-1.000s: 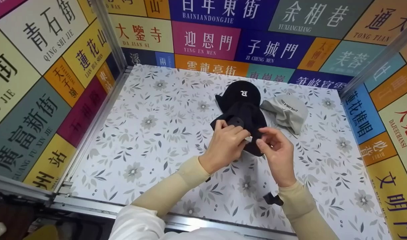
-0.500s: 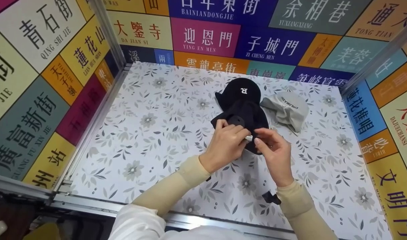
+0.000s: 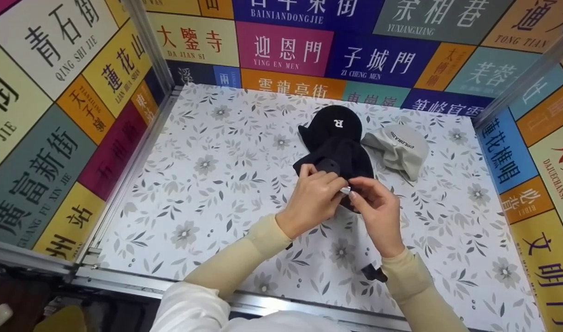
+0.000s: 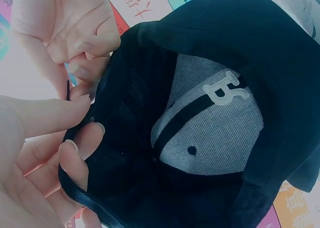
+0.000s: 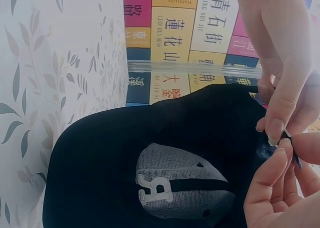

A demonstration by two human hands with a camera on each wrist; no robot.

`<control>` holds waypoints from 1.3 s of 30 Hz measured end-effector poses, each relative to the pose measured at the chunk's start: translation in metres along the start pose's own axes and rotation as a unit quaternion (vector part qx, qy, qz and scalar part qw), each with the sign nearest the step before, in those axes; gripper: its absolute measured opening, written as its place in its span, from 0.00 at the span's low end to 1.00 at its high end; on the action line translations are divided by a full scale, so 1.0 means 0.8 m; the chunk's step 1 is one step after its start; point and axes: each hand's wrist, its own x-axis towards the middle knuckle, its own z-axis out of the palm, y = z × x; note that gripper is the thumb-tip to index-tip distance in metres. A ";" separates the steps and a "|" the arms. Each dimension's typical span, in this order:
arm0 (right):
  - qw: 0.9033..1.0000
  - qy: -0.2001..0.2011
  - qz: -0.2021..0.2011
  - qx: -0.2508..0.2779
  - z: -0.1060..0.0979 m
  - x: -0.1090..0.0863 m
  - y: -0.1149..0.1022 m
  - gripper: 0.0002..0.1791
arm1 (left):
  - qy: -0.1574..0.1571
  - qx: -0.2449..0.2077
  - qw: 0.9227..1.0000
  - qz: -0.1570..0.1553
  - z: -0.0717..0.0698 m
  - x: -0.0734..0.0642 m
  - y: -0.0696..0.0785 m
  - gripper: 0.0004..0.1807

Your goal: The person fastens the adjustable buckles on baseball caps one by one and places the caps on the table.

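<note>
Both hands work on the adjustment strap of a black cap (image 3: 362,168). My left hand (image 3: 313,196) grips the strap side, fingers curled. From its fingertips a small silver piece (image 3: 346,190) sticks out. My right hand (image 3: 380,207) meets it from the right, thumb and forefinger pinching at the dark strap end (image 5: 296,158). The left wrist view shows the held cap from inside, with a grey mesh lining (image 4: 210,143) and a white letter (image 4: 226,90). Fingers partly hide the strap and buckle. Behind the held cap is a black dome (image 3: 329,124) with a white R.
A light grey cap (image 3: 403,150) with dark lettering lies to the right of the black one. Underneath is a white leaf-patterned tabletop (image 3: 207,193). Colourful sign panels (image 3: 286,48) wall in the back and sides. A metal rail (image 3: 263,304) runs along the front edge.
My right hand has moved slightly left, closing the gap so that its fingertips meet the silver piece at the left hand. The left hand and the caps stay nearly in place.
</note>
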 end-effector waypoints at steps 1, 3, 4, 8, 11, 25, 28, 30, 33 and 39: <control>1.000 0.000 -0.002 0.000 0.000 0.000 0.000 0.14 | 0.000 -0.001 1.000 0.000 0.000 0.000 0.000 0.03; 1.000 -0.001 -0.005 0.000 0.000 0.001 -0.001 0.14 | -0.001 -0.004 1.000 0.000 0.001 0.000 -0.001 0.03; 1.000 -0.001 -0.007 0.000 0.000 0.001 -0.002 0.14 | -0.002 -0.007 1.000 -0.001 0.000 0.000 -0.001 0.03; 1.000 0.000 -0.012 0.000 -0.001 0.001 -0.004 0.15 | 0.000 -0.014 1.000 -0.001 0.001 0.000 -0.001 0.03; 1.000 0.002 -0.014 -0.003 -0.002 0.002 -0.005 0.15 | 0.001 -0.015 1.000 0.000 0.000 0.001 -0.001 0.03; 0.999 0.032 -0.010 0.006 -0.017 0.004 -0.005 0.15 | 0.026 0.001 1.000 -0.016 -0.005 0.002 -0.010 0.01; 1.000 0.031 -0.002 0.003 -0.017 0.004 -0.005 0.15 | 0.026 0.000 1.000 -0.017 -0.005 0.001 -0.010 0.01; 1.000 0.031 0.001 0.002 -0.017 0.003 -0.005 0.14 | 0.026 0.000 0.999 -0.020 -0.005 0.000 -0.010 0.02; 1.000 0.029 -0.001 0.005 -0.016 0.004 -0.005 0.15 | 0.026 0.000 0.999 -0.023 -0.004 -0.001 -0.010 0.02; 1.000 0.004 -0.006 0.007 -0.011 0.005 -0.001 0.13 | 0.021 0.004 1.000 -0.020 -0.003 0.000 -0.007 0.02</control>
